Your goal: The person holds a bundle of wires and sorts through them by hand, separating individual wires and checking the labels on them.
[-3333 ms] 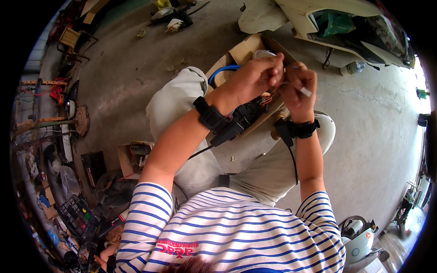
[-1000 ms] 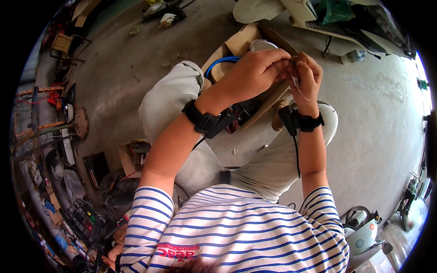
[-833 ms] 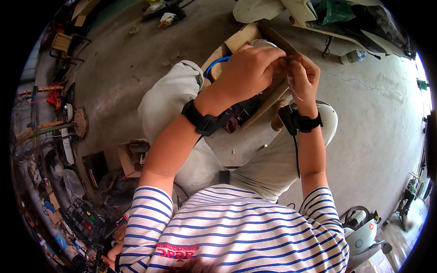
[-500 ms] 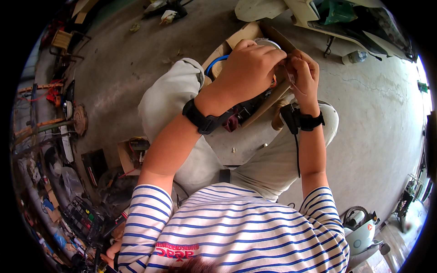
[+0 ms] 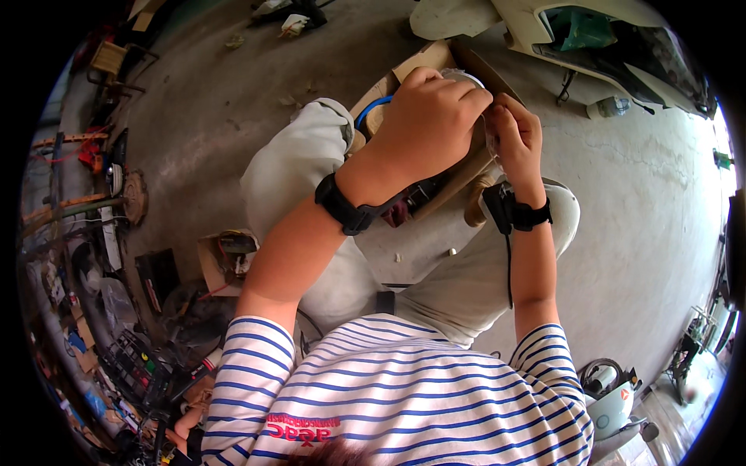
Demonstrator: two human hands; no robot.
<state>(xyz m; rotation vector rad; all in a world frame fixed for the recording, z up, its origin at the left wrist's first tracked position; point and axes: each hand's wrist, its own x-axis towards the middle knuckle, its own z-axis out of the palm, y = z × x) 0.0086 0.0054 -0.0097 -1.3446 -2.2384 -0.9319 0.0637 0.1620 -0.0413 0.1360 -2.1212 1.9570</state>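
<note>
Both my hands are raised close together over an open cardboard box point(image 5: 430, 58). My left hand point(image 5: 437, 116) is closed, its back toward me and its fingertips hidden behind the knuckles. Thumb and curled fingers of my right hand point(image 5: 519, 138) pinch right beside it. A thin strip of clear plastic film point(image 5: 491, 140) runs between the fingertips and hangs down along the right palm. Behind the left knuckles shows a white round rim point(image 5: 464, 76), mostly covered. In the box lie a blue cable point(image 5: 371, 110), a tan round piece point(image 5: 376, 120) and dark items.
My knees flank the box. At the upper right stands a light-coloured scooter point(image 5: 536, 39), with a clear jar point(image 5: 610, 106) on the floor below it. A smaller box point(image 5: 211, 260) with wires sits left of me. Tools and parts crowd the left edge. A white helmet-like object point(image 5: 614, 412) is lower right.
My hands stay together, with the right fingers slightly shifted. The film hangs differently, and a thin strand seen earlier beside the right palm no longer stands out. The view has moved a little.
</note>
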